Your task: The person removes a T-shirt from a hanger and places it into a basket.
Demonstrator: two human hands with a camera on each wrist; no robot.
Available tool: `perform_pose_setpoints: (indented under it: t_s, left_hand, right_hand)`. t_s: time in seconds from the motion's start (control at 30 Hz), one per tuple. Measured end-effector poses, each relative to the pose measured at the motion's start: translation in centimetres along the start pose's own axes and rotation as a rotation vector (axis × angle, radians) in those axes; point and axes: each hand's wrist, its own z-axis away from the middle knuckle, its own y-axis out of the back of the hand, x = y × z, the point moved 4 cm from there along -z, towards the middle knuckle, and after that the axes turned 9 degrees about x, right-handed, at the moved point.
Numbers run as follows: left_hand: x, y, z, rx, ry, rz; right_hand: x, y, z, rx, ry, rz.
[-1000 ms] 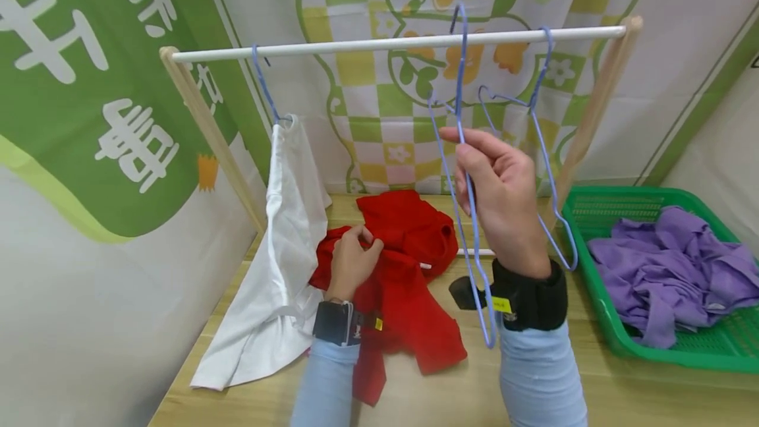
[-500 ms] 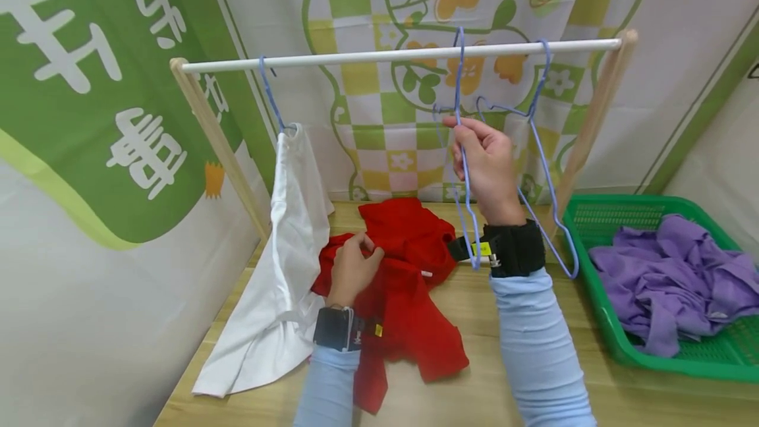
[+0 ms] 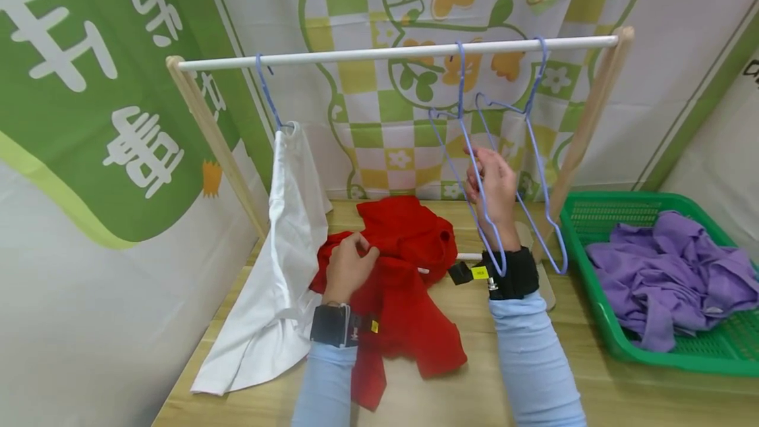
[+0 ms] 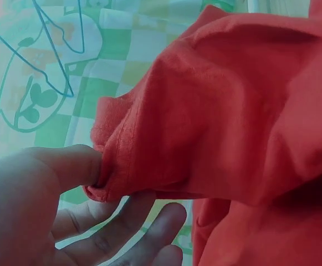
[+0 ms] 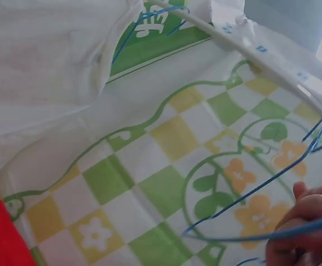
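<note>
My left hand [image 3: 350, 267] pinches the edge of a red garment [image 3: 409, 282] lying on the table; in the left wrist view the thumb and fingers [image 4: 77, 166] grip its hemmed edge. A blue wire hanger [image 3: 483, 203] hangs by its hook from the white rod [image 3: 367, 55]. Close beside that hanger is my right hand [image 3: 495, 190], its fingers loosely curled and the wire crossing in front of them. The right wrist view shows the fingers [image 5: 305, 221] partly behind the wire; whether they touch it is unclear.
A white garment [image 3: 290, 216] hangs on a blue hanger at the rod's left. Another bare blue hanger [image 3: 542, 176] hangs at its right. Wooden posts [image 3: 584, 124] support the rod. On the right, a green basket [image 3: 599, 308] holds a purple garment [image 3: 676, 275].
The hanger's hook has come down onto the rod. My right hand has left the hanger's upper part and moved slightly lower. The left hand stays on the red garment.
</note>
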Motion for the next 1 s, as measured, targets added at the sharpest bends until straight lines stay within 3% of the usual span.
perform_pose_setpoints:
  t_s: [0.1, 0.17, 0.23, 0.3, 0.4, 0.47, 0.53, 0.63, 0.8, 1.0]
  left_hand:
    - [-0.4, 0.0, 0.0, -0.004, 0.01, -0.031]
    - [-0.6, -0.1, 0.0, -0.007, 0.014, -0.044]
    - [-0.7, -0.2, 0.0, 0.0, 0.009, -0.055]
    - [-0.8, -0.3, 0.0, 0.013, -0.013, -0.065]
    - [-0.9, -0.5, -0.1, -0.006, -0.032, -0.109]
    - [-1.1, -0.9, 0.0, -0.063, -0.018, -0.153]
    - [-1.4, -1.3, 0.1, -0.15, 0.015, -0.197]
    - [-1.8, -2.1, 0.4, -0.263, 0.056, -0.247]
    - [-2.0, -3.0, 0.7, -0.338, 0.064, -0.302]
    - [-1.6, -3.5, 0.7, -0.338, -0.047, -0.345]
  right_hand:
    - [1.7, 1.5, 0.1, 0.096, -0.034, -0.024]
    - [3.1, 2.6, 0.4, 0.11, -0.067, 0.062]
    - [4.7, 3.7, 0.8, 0.059, -0.121, 0.198]
    - [6.5, 4.6, 1.4, -0.056, -0.158, 0.427]
    - [9.2, 4.9, 2.4, -0.35, -0.151, 0.741]
    - [10.8, 4.9, 3.3, -0.54, -0.14, 0.974]
    - [12.4, 4.7, 4.5, -0.715, -0.174, 1.131]
    - [14.4, 4.8, 6.3, -0.86, -0.232, 1.349]
    - [16.2, 4.7, 8.5, -0.909, -0.196, 1.415]
    - [16.8, 4.1, 9.8, -0.934, -0.077, 1.471]
